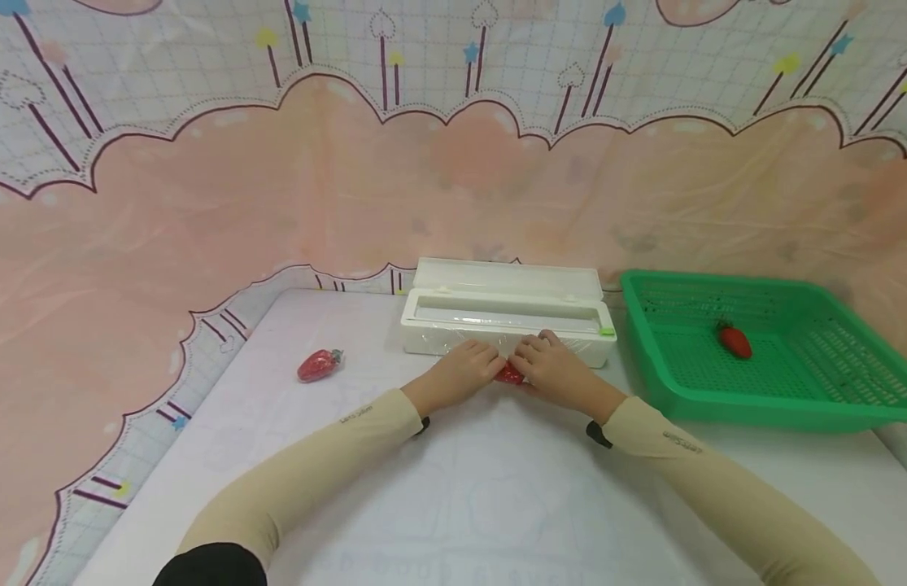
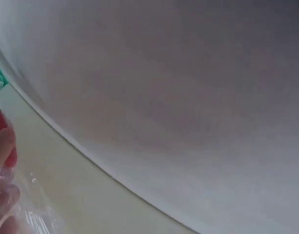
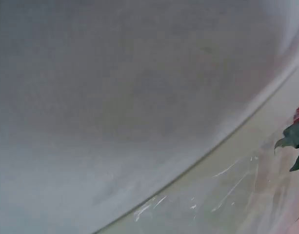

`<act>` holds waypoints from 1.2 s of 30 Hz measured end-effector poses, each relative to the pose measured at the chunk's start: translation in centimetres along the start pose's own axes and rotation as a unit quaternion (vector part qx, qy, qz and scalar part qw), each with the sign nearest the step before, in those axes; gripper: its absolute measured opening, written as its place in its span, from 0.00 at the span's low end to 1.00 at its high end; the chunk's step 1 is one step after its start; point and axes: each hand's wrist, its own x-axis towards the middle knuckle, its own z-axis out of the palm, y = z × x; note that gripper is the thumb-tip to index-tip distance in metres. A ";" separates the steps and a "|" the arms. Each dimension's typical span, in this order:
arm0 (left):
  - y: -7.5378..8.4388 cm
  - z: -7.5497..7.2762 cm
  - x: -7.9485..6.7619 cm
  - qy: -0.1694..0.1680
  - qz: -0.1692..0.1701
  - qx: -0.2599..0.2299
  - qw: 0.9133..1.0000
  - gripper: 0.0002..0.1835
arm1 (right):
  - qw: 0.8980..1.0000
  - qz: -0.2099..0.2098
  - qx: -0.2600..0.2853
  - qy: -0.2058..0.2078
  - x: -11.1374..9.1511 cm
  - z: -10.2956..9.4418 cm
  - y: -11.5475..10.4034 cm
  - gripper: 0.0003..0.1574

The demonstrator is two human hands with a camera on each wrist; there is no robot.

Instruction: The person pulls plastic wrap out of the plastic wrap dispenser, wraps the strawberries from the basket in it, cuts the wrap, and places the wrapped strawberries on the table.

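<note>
In the head view, a red strawberry point(image 1: 509, 373) sits between both hands, in front of a white cling film dispenser point(image 1: 508, 335). My left hand point(image 1: 459, 376) holds it from the left; my right hand point(image 1: 559, 373) grips it from the other side. Clear cling film point(image 3: 227, 190) stretches around the hands in the right wrist view, where the strawberry's green leaves point(image 3: 296, 139) show at the edge. A fingertip presses the strawberry point(image 2: 11, 158) in the left wrist view. Fingers hide most of the fruit.
A shiny strawberry point(image 1: 320, 365), seemingly wrapped in film, lies on the white table point(image 1: 453, 488) at left. At right stands a green basket point(image 1: 753, 408) with one strawberry point(image 1: 734, 340) inside. The dispenser's lid point(image 1: 508, 279) is raised at the back, before a patterned cloth point(image 1: 453, 195).
</note>
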 end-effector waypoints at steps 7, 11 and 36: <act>-0.7 0.2 0.0 -0.070 0.017 -0.007 0.997 0.08 | 1.000 -0.010 0.023 0.000 0.5 0.9 -0.1 0.22; -1.0 0.3 0.2 -0.091 0.028 -0.018 0.995 0.07 | 0.999 -0.011 0.039 -0.009 0.6 1.4 0.1 0.22; -0.7 1.3 1.1 -0.171 -0.094 -0.160 0.968 0.20 | 0.969 0.149 0.191 -0.056 -0.5 0.8 1.1 0.12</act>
